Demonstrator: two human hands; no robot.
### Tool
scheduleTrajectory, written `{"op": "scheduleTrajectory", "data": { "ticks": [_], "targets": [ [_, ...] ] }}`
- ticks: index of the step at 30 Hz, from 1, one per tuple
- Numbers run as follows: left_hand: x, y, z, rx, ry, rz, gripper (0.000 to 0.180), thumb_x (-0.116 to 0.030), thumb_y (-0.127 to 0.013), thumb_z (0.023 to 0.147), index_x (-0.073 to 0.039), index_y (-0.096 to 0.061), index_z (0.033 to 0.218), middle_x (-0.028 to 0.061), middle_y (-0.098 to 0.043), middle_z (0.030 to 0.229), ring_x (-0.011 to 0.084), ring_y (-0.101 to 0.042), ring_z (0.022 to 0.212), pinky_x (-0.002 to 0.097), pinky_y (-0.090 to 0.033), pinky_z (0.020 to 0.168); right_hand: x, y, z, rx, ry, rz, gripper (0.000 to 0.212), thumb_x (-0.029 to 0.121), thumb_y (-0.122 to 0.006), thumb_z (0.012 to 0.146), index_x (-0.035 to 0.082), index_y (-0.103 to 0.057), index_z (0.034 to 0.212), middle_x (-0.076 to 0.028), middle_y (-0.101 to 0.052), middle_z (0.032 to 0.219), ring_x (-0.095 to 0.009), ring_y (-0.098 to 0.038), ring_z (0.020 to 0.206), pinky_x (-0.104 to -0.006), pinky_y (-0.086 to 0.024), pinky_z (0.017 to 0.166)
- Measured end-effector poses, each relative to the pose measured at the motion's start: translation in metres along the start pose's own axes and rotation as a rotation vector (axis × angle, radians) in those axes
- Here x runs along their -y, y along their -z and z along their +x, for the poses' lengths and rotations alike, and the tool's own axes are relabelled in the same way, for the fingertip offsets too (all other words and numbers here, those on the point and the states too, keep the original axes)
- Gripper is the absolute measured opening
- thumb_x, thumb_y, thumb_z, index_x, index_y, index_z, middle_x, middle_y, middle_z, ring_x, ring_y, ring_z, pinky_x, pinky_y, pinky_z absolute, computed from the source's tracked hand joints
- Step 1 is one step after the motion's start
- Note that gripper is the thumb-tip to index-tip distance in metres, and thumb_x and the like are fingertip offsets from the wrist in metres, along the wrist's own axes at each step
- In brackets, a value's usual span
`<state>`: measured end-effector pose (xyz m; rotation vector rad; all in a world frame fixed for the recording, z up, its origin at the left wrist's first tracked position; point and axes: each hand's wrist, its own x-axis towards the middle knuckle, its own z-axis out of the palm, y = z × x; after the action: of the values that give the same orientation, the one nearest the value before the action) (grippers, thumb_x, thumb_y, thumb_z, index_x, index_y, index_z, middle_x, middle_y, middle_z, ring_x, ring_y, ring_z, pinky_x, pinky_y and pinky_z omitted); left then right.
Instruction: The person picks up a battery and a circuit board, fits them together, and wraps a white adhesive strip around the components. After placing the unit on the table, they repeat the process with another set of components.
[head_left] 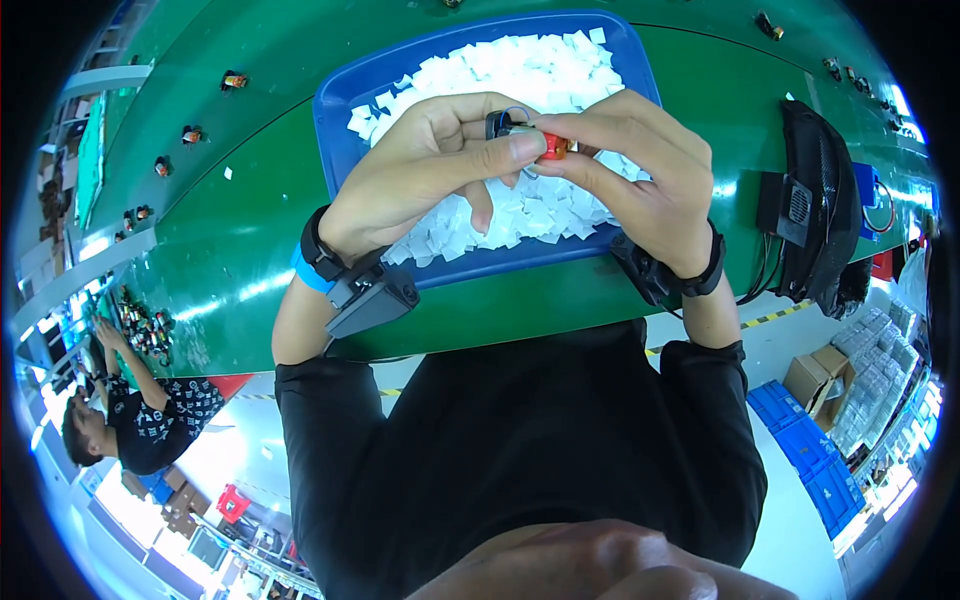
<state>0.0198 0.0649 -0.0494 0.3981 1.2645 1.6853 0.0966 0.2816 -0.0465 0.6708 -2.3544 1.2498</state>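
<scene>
Over the tray, my left hand [425, 165] pinches a small red and black component [553, 146] with a thin blue wire looping from its black end. The fingertips of my right hand [650, 165] close on its red and orange end. The fingers hide much of the piece, so its exact kind does not show. Beneath both hands lies a blue plastic tray [326, 130] filled with small white square pieces [500, 65]. Each wrist wears a strapped black device.
The tray stands on a green table [250, 210]. Similar small components [233, 80] dot the table's left side, with a pile [147, 328] near a co-worker [150, 430]. On the right are a black bag [815, 200] and a black box [785, 207]. Blue crates [808, 450] stand on the floor.
</scene>
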Motion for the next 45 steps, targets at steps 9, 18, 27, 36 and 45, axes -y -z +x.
{"op": "scheduleTrajectory", "data": {
  "ticks": [9, 18, 27, 36, 45],
  "targets": [
    [-0.003, 0.010, -0.001, 0.017, -0.035, 0.057, 0.037, -0.028, -0.074, 0.094, 0.002, -0.068, 0.114, 0.0079, -0.069, 0.094, 0.0107, -0.065, 0.078, 0.0232, -0.052, 0.054, 0.005, -0.006, 0.001, -0.024, -0.054, 0.058, 0.037, 0.003, -0.083, 0.079, 0.001, -0.073, 0.115, -0.009, -0.072, 0.083, -0.015, -0.070, 0.073, -0.0235, -0.054, 0.064],
    [-0.035, 0.191, 0.075, 0.083, -0.569, 0.285, 0.033, -0.032, -0.071, 0.094, 0.001, -0.072, 0.097, 0.0121, -0.073, 0.079, 0.0187, -0.068, 0.066, 0.0329, -0.054, 0.062, 0.011, 0.000, -0.004, -0.040, -0.324, 0.153, 0.038, 0.002, -0.077, 0.086, 0.002, -0.066, 0.123, -0.005, -0.072, 0.082, -0.011, -0.070, 0.072, -0.0230, -0.054, 0.065],
    [-0.033, 0.135, 0.155, -0.618, 0.006, 1.764, 0.029, -0.027, -0.072, 0.092, -0.002, -0.068, 0.080, 0.0135, -0.069, 0.072, 0.0254, -0.068, 0.066, 0.0394, -0.052, 0.065, -0.005, -0.001, -0.015, -0.035, -0.344, 0.142, 0.031, 0.003, -0.075, 0.088, 0.002, -0.068, 0.118, -0.004, -0.072, 0.082, -0.010, -0.070, 0.073, -0.0229, -0.054, 0.066],
    [-0.012, 0.082, 0.090, 0.038, -1.061, 0.275, 0.024, -0.021, -0.074, 0.092, 0.001, -0.064, 0.093, 0.0075, -0.070, 0.083, 0.0147, -0.064, 0.069, 0.0276, -0.052, 0.065, -0.001, 0.002, -0.003, -0.135, -0.285, 0.083, 0.032, 0.005, -0.076, 0.088, 0.004, -0.069, 0.119, -0.006, -0.072, 0.086, -0.011, -0.069, 0.072, -0.0228, -0.054, 0.066],
    [-0.007, -0.017, 0.006, -0.296, -0.676, 0.998, 0.021, -0.001, -0.073, 0.088, 0.001, -0.064, 0.107, 0.0124, -0.064, 0.120, 0.0178, -0.067, 0.098, 0.0294, -0.057, 0.086, -0.006, 0.009, -0.006, 0.037, -0.268, -0.040, 0.022, 0.002, -0.073, 0.088, 0.004, -0.076, 0.109, -0.008, -0.072, 0.082, -0.014, -0.069, 0.070, -0.0227, -0.051, 0.059]
  ]
}}
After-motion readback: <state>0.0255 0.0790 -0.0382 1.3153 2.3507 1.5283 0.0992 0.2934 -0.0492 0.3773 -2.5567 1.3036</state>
